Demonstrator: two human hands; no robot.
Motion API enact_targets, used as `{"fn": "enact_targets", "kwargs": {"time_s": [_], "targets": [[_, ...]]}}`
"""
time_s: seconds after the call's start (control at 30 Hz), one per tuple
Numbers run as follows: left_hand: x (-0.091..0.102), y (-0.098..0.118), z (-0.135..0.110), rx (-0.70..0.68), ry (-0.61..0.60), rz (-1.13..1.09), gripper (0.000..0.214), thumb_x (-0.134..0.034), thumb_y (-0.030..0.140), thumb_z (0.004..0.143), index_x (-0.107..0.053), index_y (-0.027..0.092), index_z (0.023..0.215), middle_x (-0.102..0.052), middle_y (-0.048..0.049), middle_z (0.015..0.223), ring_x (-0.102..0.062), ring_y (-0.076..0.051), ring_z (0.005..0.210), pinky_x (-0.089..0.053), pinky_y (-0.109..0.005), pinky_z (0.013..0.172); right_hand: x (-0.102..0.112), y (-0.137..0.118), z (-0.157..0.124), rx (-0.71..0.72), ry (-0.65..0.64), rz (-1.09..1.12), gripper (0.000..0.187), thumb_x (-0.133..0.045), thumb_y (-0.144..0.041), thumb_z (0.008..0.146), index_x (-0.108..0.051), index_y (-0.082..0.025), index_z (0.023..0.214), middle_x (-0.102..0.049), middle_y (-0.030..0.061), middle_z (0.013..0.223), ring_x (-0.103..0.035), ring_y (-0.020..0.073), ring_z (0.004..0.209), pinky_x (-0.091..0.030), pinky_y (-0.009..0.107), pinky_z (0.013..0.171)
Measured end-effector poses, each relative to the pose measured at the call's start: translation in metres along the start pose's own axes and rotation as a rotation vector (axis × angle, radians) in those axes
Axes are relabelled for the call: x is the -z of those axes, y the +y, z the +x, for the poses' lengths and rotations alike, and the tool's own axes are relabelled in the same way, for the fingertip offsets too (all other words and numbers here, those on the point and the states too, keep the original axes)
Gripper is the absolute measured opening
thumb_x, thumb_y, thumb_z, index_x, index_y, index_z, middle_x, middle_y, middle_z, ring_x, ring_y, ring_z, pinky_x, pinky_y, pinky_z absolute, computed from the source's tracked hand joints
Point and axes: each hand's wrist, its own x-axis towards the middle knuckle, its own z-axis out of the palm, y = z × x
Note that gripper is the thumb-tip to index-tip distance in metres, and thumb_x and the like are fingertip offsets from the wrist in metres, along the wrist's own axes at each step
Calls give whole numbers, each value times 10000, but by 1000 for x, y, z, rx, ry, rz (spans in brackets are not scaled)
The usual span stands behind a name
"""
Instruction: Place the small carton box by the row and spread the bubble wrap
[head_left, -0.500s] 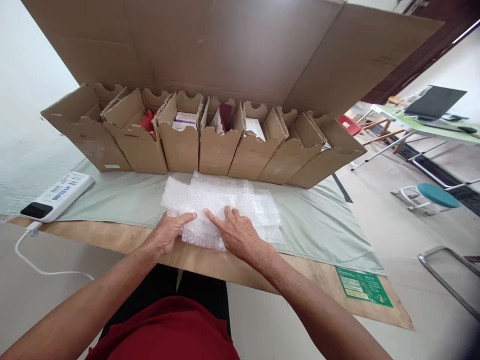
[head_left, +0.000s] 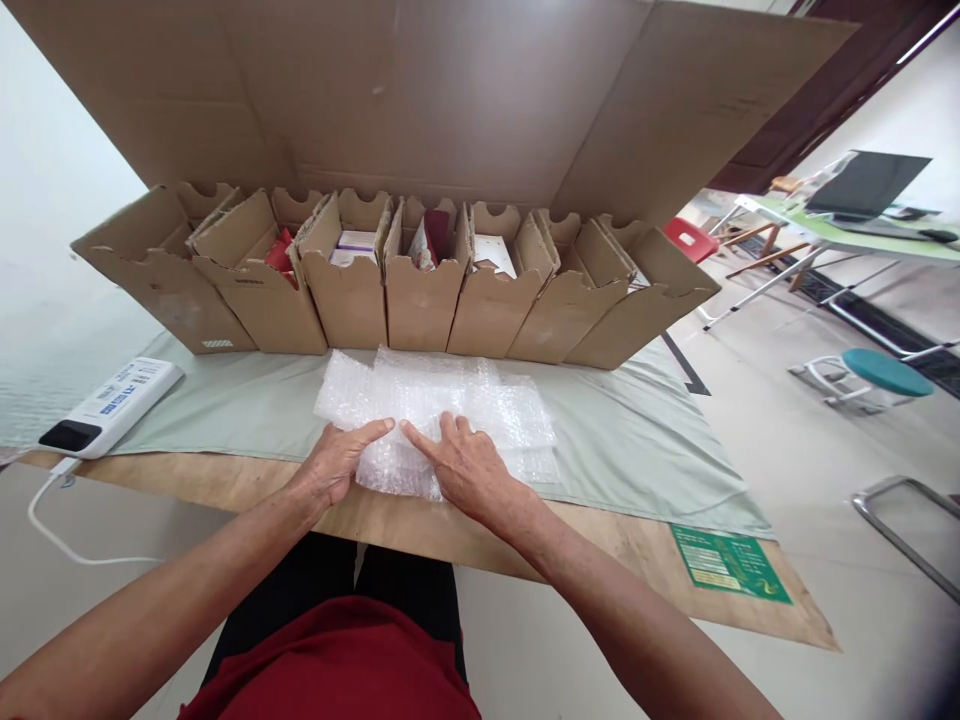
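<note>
Folded sheets of clear bubble wrap (head_left: 480,395) lie in an uneven stack on the cloth in front of me. My left hand (head_left: 341,462) is at the stack's lower left, with the thumb stretched over the top. Its other fingers are largely hidden, apparently tucked under the wrap's edge. On the lower middle of the wrap rests my right hand (head_left: 469,460), open, thumb and forefinger spread apart. The two thumb tips point towards each other, a small gap between them.
Behind the wrap stands a row of cardboard bins (head_left: 424,310), several holding small packets and boxes, against a tall cardboard panel (head_left: 420,100). A white device (head_left: 120,405) with a cable sits at left. A teal stool (head_left: 885,370) and a laptop table (head_left: 847,235) are at right.
The view has shifted slightly, so the bins sit a little lower and further left in the picture. Both hands keep nearly the same place on the bubble wrap.
</note>
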Motion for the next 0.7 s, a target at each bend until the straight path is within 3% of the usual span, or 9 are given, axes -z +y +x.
{"fn": "enact_targets", "kwargs": {"time_s": [0.23,0.4,0.53,0.7], "targets": [[0,-3,11,0,32,-15,428,-864,158,431,-720,150,834,-757,-14,774,-689,-196,682,-543,-297,637,1,0,-3,-19,41,37,749,-433,-10,914,-291,-334,1574,-593,196,1258,-610,304,1021,-495,331,706],[-4,5,5,121,-27,0,303,-863,212,528,-730,100,776,-763,-83,761,-701,-216,655,-553,-304,596,-2,-1,-4,-24,70,53,741,-442,3,897,-319,-303,1561,-571,215,1324,-610,319,1059,-506,346,712],[-6,9,3,148,-14,25,224,-806,107,548,-725,95,756,-757,-94,708,-691,-217,592,-560,-314,572,-6,0,-2,-22,87,62,713,-439,0,895,-350,-266,1550,-593,217,1272,-622,334,1051,-514,365,700],[-7,12,-6,104,-15,29,248,-767,86,561,-720,127,801,-771,-90,744,-743,-276,702,-572,-327,570,-5,20,-6,28,90,199,436,-492,-145,984,-509,-208,1415,-634,153,1197,-632,285,983,-528,373,709]]}}
